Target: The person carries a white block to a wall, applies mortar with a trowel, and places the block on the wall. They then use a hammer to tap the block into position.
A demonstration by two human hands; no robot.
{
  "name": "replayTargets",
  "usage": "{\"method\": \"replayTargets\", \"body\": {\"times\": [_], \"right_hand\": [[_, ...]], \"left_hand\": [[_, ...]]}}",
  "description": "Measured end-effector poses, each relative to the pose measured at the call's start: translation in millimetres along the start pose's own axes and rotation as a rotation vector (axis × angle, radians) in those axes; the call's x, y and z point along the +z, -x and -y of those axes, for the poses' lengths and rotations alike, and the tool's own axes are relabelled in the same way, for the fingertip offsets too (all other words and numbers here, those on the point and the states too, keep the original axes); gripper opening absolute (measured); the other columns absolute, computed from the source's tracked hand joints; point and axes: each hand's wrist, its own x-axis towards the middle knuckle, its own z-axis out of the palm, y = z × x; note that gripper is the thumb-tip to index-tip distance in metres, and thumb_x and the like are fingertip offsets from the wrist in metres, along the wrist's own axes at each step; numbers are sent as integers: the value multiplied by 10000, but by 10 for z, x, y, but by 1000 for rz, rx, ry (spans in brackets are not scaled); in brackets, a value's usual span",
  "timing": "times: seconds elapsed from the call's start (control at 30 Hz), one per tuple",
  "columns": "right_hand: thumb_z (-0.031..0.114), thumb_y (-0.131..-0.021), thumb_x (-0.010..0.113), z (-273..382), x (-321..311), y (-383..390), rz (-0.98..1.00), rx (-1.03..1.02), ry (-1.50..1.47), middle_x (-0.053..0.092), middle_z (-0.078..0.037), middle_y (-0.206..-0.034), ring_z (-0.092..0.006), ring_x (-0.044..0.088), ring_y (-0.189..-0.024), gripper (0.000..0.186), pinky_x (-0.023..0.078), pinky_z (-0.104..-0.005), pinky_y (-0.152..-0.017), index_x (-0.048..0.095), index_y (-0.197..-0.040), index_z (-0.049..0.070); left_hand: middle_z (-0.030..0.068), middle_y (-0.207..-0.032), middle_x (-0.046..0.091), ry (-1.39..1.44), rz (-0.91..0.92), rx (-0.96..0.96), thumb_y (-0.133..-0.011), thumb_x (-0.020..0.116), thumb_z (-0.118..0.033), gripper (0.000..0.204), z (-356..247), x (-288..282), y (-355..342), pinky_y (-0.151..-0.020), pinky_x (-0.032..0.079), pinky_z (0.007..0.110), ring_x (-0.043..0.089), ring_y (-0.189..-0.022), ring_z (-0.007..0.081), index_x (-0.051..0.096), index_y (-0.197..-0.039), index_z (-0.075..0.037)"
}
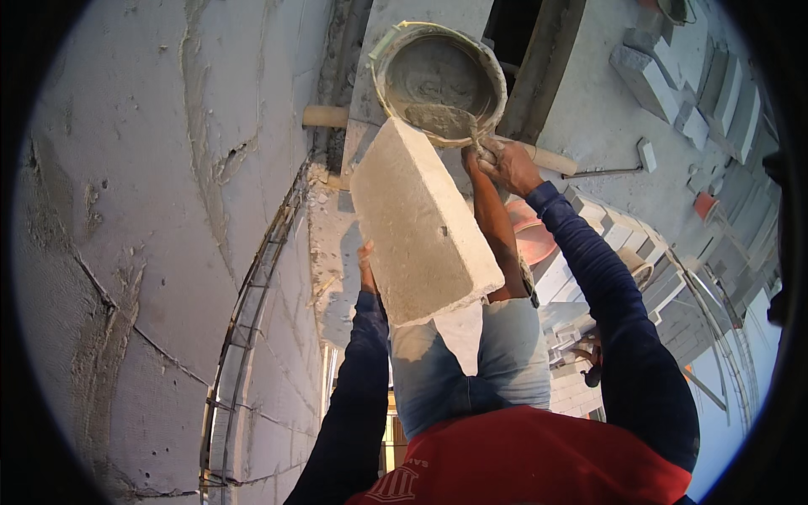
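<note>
A large pale grey building block [418, 223] is propped on edge across my thigh. My left hand [365, 268] steadies it from behind, mostly hidden by the block. My right hand [506, 162] reaches over the block's top and grips the handle of a trowel [444, 120], whose blade lies in wet grey mortar inside a round bucket [385, 52] just beyond the block. Both arms wear dark blue sleeves.
A grey block wall [160, 210] with rough mortar joints fills the left. A wooden pole [551, 159] runs under the bucket. Far below on the right lie stacked blocks [665, 84], a long-handled tool [627, 164] and an orange tub [532, 236].
</note>
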Motion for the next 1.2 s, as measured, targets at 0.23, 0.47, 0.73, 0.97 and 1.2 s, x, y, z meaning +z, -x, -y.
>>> {"method": "replayTargets", "body": {"times": [0.23, 0.47, 0.73, 0.97, 1.2], "right_hand": [[175, -821, 710, 324, -44, 796, -193, -56, -61, 640, -179, -981, -421, 629, -838, 309, 526, -459, -722, 575, -1071, 53], [95, -732, 768, 707, -599, 1485, -296, -166, 4, 615, -148, -891, -370, 642, -776, 356, 530, -423, -655, 573, -1027, 60], [161, -826, 690, 183, -474, 479, -254, -84, 76, 662, -210, -989, -387, 670, -891, 343, 547, -470, -727, 597, -1137, 52], [147, -886, 602, -233, 292, -1458, -45, 228, 409, 722, -210, -965, -366, 716, -925, 216, 581, -448, -797, 682, -1020, -3], [230, -787, 726, -604, -103, -1207, 241, -3, -95, 706, -252, -970, -380, 702, -938, 361, 543, -438, -840, 704, -1061, -3]], "left_hand": [[139, -1241, 618, 68, 34, 63, -888, 606, -540, 683, -18, 394, 17, -883, 553, 404, 630, -1104, 259, 498, -1361, -60], [129, -1223, 617, 66, 64, 105, -923, 577, -563, 667, -43, 435, -121, -890, 546, 382, 639, -1083, 241, 481, -1357, -66], [140, -1229, 622, 80, 38, 62, -913, 601, -522, 667, -196, 737, 67, -875, 551, 376, 649, -1065, 257, 487, -1378, -57], [158, -1238, 623, 37, 10, 63, -904, 608, -481, 677, -234, 690, 54, -872, 561, 389, 653, -1068, 277, 472, -1395, -35], [147, -1205, 636, 71, 92, 91, -904, 598, -516, 680, -221, 527, -20, -841, 572, 376, 670, -1021, 266, 484, -1379, -44]]}}
